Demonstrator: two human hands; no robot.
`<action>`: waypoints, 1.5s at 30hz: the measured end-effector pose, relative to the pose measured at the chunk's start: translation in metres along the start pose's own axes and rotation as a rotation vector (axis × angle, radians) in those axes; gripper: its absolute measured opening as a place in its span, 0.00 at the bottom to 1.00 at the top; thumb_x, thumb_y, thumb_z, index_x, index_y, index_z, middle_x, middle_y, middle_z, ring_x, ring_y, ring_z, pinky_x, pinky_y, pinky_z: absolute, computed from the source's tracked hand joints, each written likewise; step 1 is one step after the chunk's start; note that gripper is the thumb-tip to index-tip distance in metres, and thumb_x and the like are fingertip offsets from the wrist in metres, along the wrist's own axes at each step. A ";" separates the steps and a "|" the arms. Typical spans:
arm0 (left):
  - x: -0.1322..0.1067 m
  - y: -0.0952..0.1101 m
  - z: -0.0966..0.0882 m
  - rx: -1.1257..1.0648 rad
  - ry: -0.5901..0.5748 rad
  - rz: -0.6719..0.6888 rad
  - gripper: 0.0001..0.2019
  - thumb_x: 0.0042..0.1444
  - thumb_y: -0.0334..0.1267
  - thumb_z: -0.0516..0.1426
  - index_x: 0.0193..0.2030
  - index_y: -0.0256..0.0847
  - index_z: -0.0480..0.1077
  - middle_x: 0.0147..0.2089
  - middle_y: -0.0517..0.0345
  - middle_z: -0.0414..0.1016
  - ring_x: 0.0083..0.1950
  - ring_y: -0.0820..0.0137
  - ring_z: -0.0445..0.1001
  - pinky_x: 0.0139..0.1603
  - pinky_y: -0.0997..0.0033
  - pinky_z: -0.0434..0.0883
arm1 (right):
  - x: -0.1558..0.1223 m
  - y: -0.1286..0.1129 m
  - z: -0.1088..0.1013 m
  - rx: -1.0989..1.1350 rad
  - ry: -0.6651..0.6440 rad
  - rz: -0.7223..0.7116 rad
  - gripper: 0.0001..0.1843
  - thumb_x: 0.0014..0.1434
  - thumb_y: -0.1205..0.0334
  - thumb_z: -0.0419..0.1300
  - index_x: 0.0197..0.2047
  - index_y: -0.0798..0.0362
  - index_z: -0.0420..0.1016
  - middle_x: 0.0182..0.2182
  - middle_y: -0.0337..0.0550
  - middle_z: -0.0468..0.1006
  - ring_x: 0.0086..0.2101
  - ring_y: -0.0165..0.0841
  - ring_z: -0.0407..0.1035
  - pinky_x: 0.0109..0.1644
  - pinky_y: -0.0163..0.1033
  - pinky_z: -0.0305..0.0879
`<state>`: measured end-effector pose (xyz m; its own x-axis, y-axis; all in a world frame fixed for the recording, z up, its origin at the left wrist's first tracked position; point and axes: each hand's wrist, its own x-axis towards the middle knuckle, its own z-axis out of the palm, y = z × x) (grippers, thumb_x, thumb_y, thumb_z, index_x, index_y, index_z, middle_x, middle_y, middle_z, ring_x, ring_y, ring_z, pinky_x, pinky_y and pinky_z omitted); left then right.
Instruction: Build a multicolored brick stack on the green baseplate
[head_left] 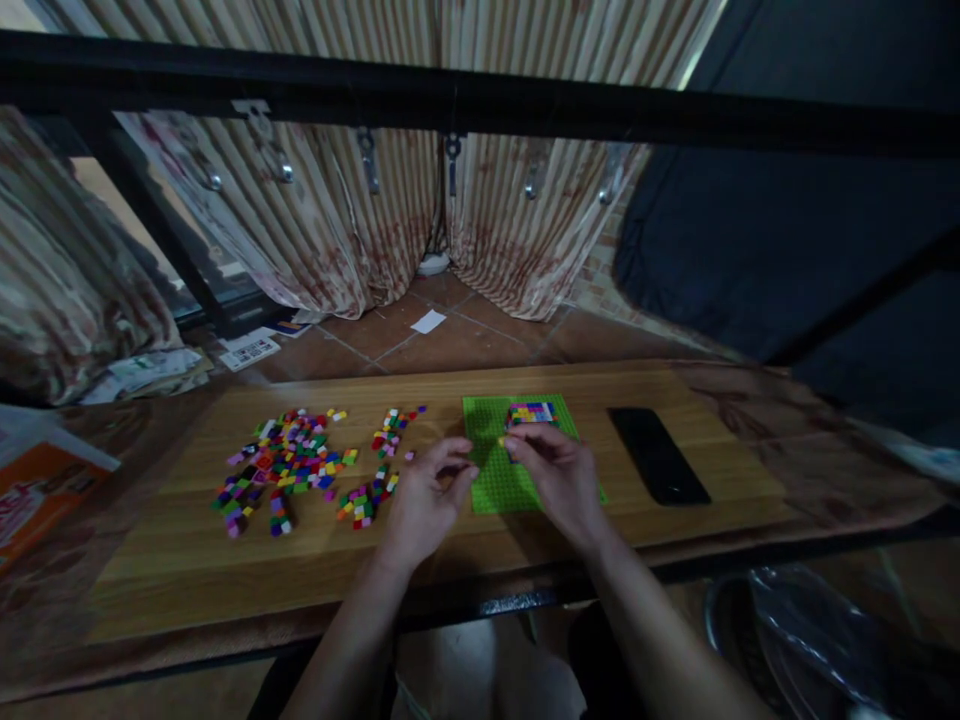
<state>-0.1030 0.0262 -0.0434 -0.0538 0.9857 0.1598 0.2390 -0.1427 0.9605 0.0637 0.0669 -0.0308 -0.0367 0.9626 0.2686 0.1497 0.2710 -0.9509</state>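
Observation:
A green studded baseplate (495, 490) lies on the wooden board in front of me. On its far right part stands a small build of multicoloured toy bricks (534, 412), partly hidden by my fingers. My right hand (559, 478) is over the plate, closed in a pinch on a small yellow brick (502, 440) beside the build. At the plate's left edge hovers my left hand (429, 495), its thumb and fingers curved with a gap between them and nothing visible inside. Left of it are loose bricks in a large pile (289, 455) and smaller clusters (367, 500).
A black phone (658, 455) lies right of the baseplate on the wooden board (247, 590). A dark horizontal bar (480, 100) with hanging hooks crosses the view ahead. An orange and white box (49, 480) is at the far left; a plastic bag (810, 620) is low at the right.

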 end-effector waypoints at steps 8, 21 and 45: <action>0.003 -0.007 -0.003 0.148 0.048 0.025 0.09 0.56 0.39 0.56 0.43 0.41 0.72 0.36 0.57 0.78 0.36 0.69 0.76 0.36 0.72 0.72 | 0.016 0.023 -0.056 -0.099 0.206 0.095 0.13 0.48 0.52 0.66 0.29 0.54 0.79 0.27 0.42 0.81 0.30 0.35 0.73 0.36 0.39 0.68; 0.004 -0.017 -0.008 0.253 0.047 0.063 0.08 0.59 0.39 0.54 0.42 0.43 0.72 0.39 0.58 0.79 0.39 0.69 0.77 0.42 0.71 0.72 | 0.017 0.039 -0.046 -0.197 0.213 0.081 0.15 0.47 0.49 0.66 0.28 0.53 0.81 0.28 0.43 0.79 0.28 0.33 0.68 0.33 0.38 0.63; 0.004 -0.017 -0.015 0.161 0.126 0.037 0.09 0.56 0.39 0.56 0.41 0.41 0.74 0.37 0.55 0.79 0.37 0.68 0.76 0.39 0.70 0.71 | 0.027 0.029 -0.044 0.214 0.310 0.317 0.21 0.29 0.56 0.75 0.26 0.54 0.72 0.22 0.34 0.74 0.24 0.27 0.66 0.29 0.34 0.61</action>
<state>-0.1215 0.0311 -0.0558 -0.1608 0.9594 0.2315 0.3940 -0.1527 0.9063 0.1104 0.1005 -0.0439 0.2783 0.9598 -0.0373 -0.1018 -0.0092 -0.9948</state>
